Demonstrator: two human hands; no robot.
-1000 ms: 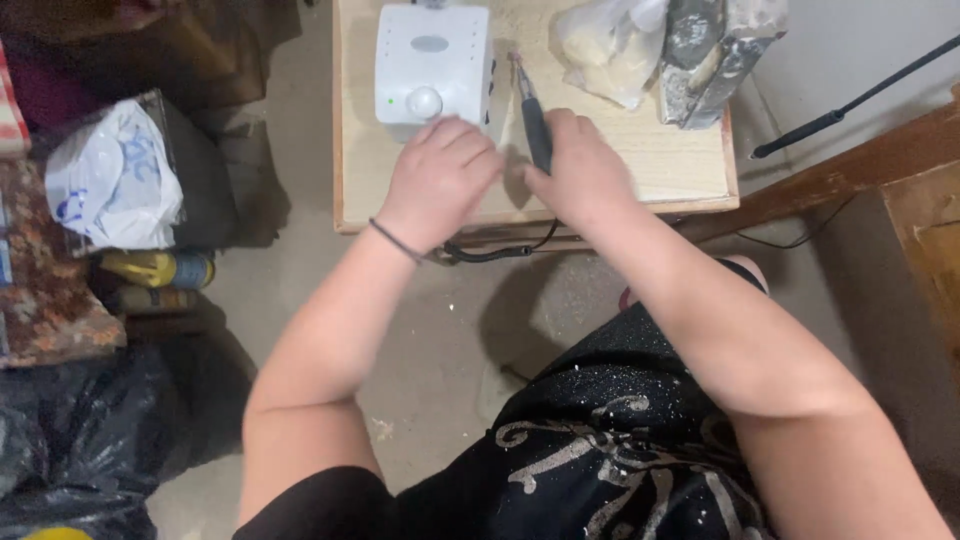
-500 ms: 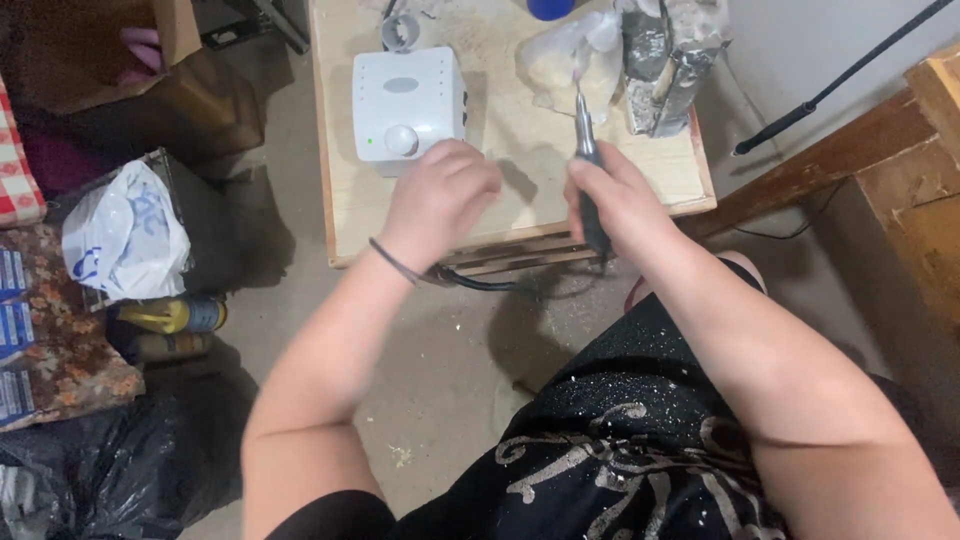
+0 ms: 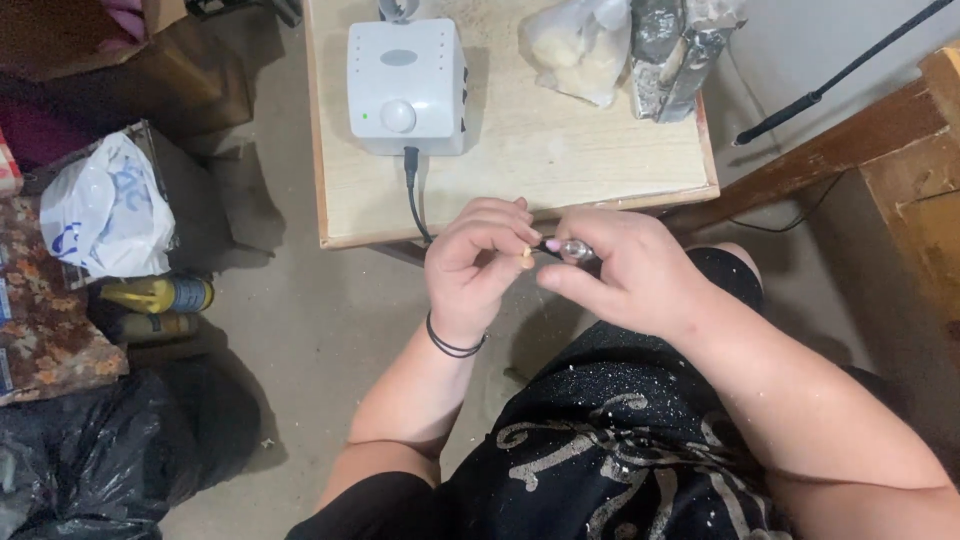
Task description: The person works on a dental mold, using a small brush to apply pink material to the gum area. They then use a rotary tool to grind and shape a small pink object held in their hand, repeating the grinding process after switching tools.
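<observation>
My right hand (image 3: 628, 272) is closed around a slim dark rotary handpiece (image 3: 572, 250), whose silvery tip points left. My left hand (image 3: 475, 265) pinches a tiny pale piece (image 3: 526, 259) right at that tip. Both hands meet just in front of the near edge of a small wooden table (image 3: 560, 160). A white control box (image 3: 407, 85) with a round knob stands on the table, and a black cord (image 3: 413, 200) runs from it down toward my hands. A dark band circles my left wrist.
Clear plastic bags with pale bits (image 3: 580, 45) and greyish packets (image 3: 675, 50) lie at the table's back right. On the floor at left are a white plastic bag (image 3: 105, 215), yellow bottles (image 3: 160, 295) and a black bag (image 3: 100, 450). Wooden boards (image 3: 900, 150) stand right.
Both hands came off the tabletop toward me. The right hand lifted the handpiece from the table and turned it sideways; the left hand now pinches a small piece at its tip.
</observation>
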